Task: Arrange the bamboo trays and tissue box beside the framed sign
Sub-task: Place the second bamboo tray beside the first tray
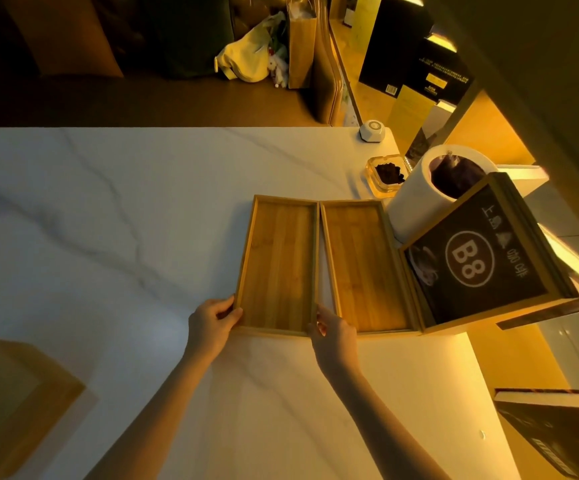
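Note:
Two empty bamboo trays lie side by side on the white marble table (pixel 108 209). The left tray (pixel 277 265) is held at its near end by both hands: my left hand (pixel 212 323) grips its near left corner and my right hand (pixel 333 332) pinches its near right corner. The right tray (pixel 364 268) rests against the framed sign (pixel 471 258), a dark board marked "B8" in a wooden frame, standing tilted at the table's right edge. The wooden tissue box (pixel 14 403) with a dark round hole stands alone at the near left.
A white cylindrical bin (pixel 416 199) with a dark liner stands behind the sign. A glass ashtray (pixel 387 176) and a small white call button (pixel 372 130) sit at the far right corner. A dark book (pixel 558 431) lies at the near right, off the table.

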A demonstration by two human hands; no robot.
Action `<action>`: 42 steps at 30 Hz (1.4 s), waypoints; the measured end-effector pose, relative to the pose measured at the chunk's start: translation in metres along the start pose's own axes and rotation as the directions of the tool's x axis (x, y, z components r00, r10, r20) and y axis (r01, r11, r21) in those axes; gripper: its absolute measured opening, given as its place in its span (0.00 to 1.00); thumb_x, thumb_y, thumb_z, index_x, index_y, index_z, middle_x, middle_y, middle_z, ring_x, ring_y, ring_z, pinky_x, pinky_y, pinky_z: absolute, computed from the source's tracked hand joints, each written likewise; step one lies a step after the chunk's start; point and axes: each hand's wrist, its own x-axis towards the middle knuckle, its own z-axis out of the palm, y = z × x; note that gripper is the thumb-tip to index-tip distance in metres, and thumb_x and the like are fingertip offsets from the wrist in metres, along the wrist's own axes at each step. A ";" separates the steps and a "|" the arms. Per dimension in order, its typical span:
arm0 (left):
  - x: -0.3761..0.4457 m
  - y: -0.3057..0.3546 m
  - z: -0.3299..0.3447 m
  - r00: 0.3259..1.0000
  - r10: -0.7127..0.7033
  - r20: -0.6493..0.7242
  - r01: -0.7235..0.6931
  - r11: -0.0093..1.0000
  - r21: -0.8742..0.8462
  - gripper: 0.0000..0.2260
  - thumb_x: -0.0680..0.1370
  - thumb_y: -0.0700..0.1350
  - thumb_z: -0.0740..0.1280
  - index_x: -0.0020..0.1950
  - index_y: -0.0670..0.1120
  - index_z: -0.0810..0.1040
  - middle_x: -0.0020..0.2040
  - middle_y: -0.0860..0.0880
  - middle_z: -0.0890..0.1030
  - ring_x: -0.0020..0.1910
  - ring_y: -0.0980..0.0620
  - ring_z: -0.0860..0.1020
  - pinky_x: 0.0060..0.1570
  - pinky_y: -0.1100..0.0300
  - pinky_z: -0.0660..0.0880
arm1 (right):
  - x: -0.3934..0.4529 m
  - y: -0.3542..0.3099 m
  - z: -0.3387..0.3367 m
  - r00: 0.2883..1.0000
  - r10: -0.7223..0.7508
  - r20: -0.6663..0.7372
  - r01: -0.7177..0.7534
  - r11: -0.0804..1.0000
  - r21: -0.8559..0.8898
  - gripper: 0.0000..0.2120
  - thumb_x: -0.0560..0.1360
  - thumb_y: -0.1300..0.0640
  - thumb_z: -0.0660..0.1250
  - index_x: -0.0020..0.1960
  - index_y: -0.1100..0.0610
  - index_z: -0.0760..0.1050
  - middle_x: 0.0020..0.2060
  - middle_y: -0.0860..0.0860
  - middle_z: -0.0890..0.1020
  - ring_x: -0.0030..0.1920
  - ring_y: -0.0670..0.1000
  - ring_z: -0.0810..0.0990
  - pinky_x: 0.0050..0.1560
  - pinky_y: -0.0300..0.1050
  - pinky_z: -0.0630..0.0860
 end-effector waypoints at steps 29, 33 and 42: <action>-0.049 -0.036 0.026 0.955 0.214 0.207 -0.294 0.789 0.540 0.28 0.78 0.57 0.48 0.69 0.48 0.35 0.76 0.44 0.50 0.74 0.48 0.49 0.71 0.53 0.46 | -0.046 0.048 0.027 0.918 -0.294 0.265 0.396 0.692 -0.604 0.28 0.77 0.41 0.42 0.68 0.50 0.30 0.70 0.47 0.34 0.68 0.50 0.26 0.61 0.46 0.17; -0.052 -0.034 0.029 0.952 0.215 0.220 -0.301 0.796 0.525 0.32 0.71 0.66 0.34 0.69 0.48 0.35 0.76 0.44 0.50 0.74 0.48 0.50 0.70 0.54 0.46 | -0.047 0.050 0.025 0.926 -0.274 0.260 0.377 0.705 -0.601 0.28 0.77 0.41 0.42 0.68 0.49 0.30 0.70 0.46 0.34 0.68 0.50 0.26 0.62 0.47 0.18; -0.059 -0.031 0.040 0.954 0.209 0.217 -0.290 0.832 0.473 0.33 0.69 0.68 0.31 0.68 0.50 0.34 0.76 0.43 0.51 0.74 0.47 0.51 0.71 0.51 0.49 | -0.047 0.054 0.013 0.928 -0.260 0.267 0.371 0.711 -0.598 0.28 0.77 0.41 0.42 0.67 0.49 0.29 0.70 0.46 0.34 0.68 0.49 0.26 0.61 0.45 0.17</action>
